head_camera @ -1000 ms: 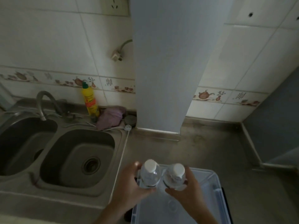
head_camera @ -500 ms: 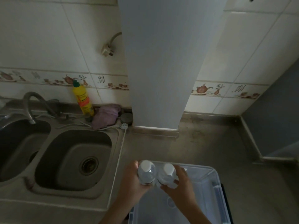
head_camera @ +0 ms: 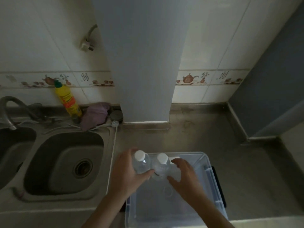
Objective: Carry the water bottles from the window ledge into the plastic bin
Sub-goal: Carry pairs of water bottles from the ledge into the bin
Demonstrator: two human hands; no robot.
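Two clear water bottles with white caps stand upright side by side inside the far left part of the clear plastic bin. My left hand wraps around the left bottle. My right hand is at the right bottle, fingers spread around its side; whether it still grips is unclear. The bin sits on the steel counter to the right of the sink. The bottles' lower parts are hidden by my hands.
A double steel sink with a tap lies left. Behind it stand a yellow detergent bottle, a purple cloth and a round plug. A grey column rises behind the bin. Bare counter extends right.
Both hands have lowered the two bottles down into the bin. My right hand's fingers have spread apart around the right bottle. The view has tilted down slightly.
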